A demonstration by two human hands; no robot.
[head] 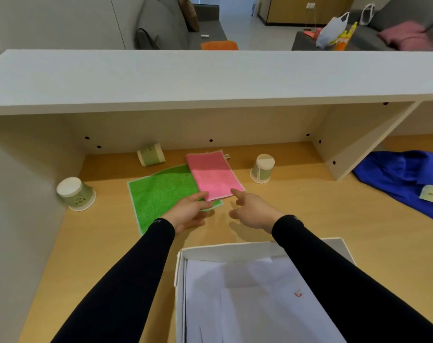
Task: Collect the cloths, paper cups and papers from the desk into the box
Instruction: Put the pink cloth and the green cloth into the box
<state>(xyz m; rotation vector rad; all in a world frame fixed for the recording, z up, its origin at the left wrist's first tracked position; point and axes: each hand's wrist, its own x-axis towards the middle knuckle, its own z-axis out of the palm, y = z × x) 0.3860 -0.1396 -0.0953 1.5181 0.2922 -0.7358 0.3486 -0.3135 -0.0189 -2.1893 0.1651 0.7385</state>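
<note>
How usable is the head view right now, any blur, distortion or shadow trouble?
Head view: wide-angle bending bows the shelf and desk edges; the left cup and blue fabric are smeared by motion blur; pink cloth and both hands stay fairly clear; soft shadows under the shelf, no glare.

Views: one only, head-worn, wide-angle.
Position: above the near edge of the desk (297, 214), at the person's head.
Direction: forward and down, toward the back panel under the shelf (210, 78).
Nearness: close; both sleeved forearms run in from the bottom edge, box (235, 251) cut off at the bottom.
Far field: room with sofas above the shelf.
Distortion: straight edges bowed at the sides.
Shared scene: none, single view.
</note>
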